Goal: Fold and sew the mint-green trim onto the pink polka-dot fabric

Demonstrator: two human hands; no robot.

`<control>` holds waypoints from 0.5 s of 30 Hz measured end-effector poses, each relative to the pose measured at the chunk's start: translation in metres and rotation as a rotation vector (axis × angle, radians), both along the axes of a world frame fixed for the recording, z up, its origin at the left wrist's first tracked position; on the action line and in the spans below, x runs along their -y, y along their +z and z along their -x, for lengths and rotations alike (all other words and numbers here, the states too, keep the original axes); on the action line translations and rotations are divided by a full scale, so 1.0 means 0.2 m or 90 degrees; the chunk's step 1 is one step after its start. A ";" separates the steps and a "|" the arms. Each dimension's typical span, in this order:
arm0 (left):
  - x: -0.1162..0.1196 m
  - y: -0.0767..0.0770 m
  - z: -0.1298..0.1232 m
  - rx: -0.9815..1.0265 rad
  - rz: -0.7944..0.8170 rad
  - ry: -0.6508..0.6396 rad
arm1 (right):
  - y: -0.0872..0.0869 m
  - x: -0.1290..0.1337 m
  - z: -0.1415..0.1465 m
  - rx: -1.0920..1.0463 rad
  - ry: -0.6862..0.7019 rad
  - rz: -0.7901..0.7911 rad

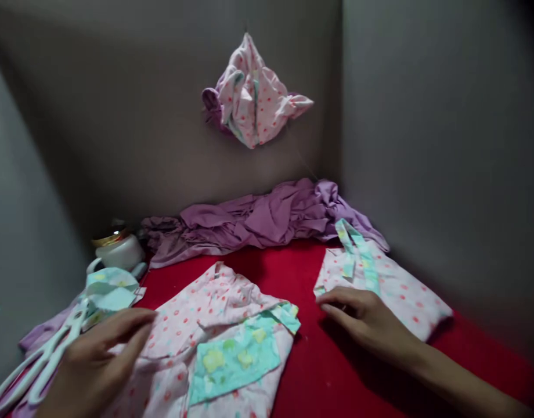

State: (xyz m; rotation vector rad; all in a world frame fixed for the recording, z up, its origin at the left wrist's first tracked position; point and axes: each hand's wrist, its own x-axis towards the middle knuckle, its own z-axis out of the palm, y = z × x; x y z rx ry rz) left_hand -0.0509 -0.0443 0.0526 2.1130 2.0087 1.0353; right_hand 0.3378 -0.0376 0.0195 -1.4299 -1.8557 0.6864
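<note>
Pink garment between two hands

Open left hand (104,354) rests on the garment (215,342); open right hand (363,316) touches a folded piece (393,290). Scissors (40,360) are cut off at the frame edge.

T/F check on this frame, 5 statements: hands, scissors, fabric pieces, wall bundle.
1. The left hand rests on the pink dotted garment with the teal pocket. True.
2. The right hand holds the white scissors. False: the scissors lie at the far left, beside the left hand; the right hand touches the folded pink piece.
3. A pink fabric bundle hangs on the back wall. True.
4. The work surface is blue. False: it is red.
5. Crumpled purple cloth lies along the back wall. True.
</note>
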 end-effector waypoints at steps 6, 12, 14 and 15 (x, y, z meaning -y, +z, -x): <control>-0.03 0.10 -0.66 -0.074 0.313 -0.377 | 0.02 -0.06 0.14 -0.027 0.009 0.202; -0.17 -0.03 -0.83 -0.156 0.355 -0.310 | -0.03 -0.08 0.23 -0.102 -0.004 0.210; -0.18 -0.07 -0.83 -0.112 0.343 -0.339 | -0.06 -0.07 0.23 -0.164 -0.011 0.200; -0.18 -0.09 -0.84 -0.083 0.337 -0.353 | -0.07 -0.07 0.24 -0.184 -0.015 0.190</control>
